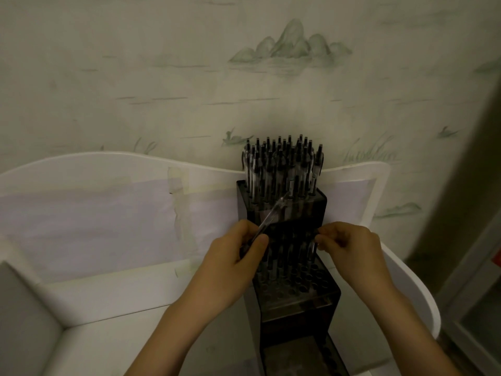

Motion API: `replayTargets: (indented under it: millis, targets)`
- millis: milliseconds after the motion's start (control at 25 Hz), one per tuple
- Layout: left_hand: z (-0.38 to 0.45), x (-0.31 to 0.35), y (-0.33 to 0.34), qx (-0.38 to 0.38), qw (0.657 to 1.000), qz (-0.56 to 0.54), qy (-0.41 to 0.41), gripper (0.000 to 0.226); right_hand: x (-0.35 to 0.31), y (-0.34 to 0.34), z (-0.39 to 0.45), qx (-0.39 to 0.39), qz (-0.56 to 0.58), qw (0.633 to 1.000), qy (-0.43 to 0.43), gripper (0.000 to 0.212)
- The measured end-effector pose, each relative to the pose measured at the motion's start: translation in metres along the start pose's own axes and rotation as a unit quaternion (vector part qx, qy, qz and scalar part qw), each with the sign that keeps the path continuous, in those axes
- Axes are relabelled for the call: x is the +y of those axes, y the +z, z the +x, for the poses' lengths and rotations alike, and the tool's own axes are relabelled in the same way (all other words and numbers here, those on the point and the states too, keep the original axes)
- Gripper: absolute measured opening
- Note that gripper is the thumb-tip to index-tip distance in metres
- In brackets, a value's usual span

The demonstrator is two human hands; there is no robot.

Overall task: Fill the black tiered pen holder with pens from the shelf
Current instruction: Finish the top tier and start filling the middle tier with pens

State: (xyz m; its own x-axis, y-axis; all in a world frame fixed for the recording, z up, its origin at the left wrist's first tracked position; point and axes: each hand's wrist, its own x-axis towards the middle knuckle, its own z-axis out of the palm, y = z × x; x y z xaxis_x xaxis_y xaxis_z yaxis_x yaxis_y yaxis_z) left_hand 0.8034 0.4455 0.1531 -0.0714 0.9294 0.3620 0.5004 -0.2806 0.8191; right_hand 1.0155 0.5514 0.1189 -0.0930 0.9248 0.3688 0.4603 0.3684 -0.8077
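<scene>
Over the holder (294, 291), left-hand fingers (254, 240) around pen (271, 215).

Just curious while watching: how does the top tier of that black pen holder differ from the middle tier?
The top tier is packed with upright pens; the middle tier holds fewer and shows empty holes along its front. The top tier sits higher, nearer the wall; the middle tier lies lower, between both hands. Both are black.

Top tier of pen holder (282, 210) packed with pens (282, 161), no gap. Middle tier: front holes open, both hands crowd its back rows. Shelf (113, 299) surface left of holder passable; back panel (108, 213) blocks behind.
</scene>
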Motion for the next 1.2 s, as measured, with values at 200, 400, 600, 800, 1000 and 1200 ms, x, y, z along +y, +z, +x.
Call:
replayTargets:
  millis: [200, 400, 600, 800, 1000, 1200]
  targets:
    - [0.0, 0.0, 0.001, -0.006, 1.0, -0.009, 0.009, 0.017, -0.003, -0.003, -0.002, -0.005, 0.005, 1.0, 0.015, 0.013]
    - [-0.003, 0.001, 0.001, -0.025, 0.999, -0.013, 0.016, 0.02, -0.02, -0.011, -0.012, 0.045, -0.034, 0.997, -0.043, 0.019]
    - [-0.004, 0.001, 0.0, -0.035, 0.999, -0.012, 0.023, 0.019, -0.057, -0.008, -0.017, -0.017, 0.134, 0.988, -0.074, 0.01]
    - [-0.007, -0.001, -0.002, -0.019, 1.0, 0.015, 0.018, 0.008, -0.075, 0.009, -0.022, -0.096, 0.289, 0.952, -0.028, 0.023]
    - [-0.01, -0.005, -0.009, -0.01, 1.0, 0.008, -0.016, 0.006, -0.075, 0.016, -0.02, -0.104, 0.318, 0.942, -0.002, 0.011]
    - [-0.013, -0.016, -0.018, -0.009, 0.997, 0.047, -0.054, 0.008, -0.082, 0.012, -0.019, -0.035, 0.332, 0.942, -0.031, 0.017]
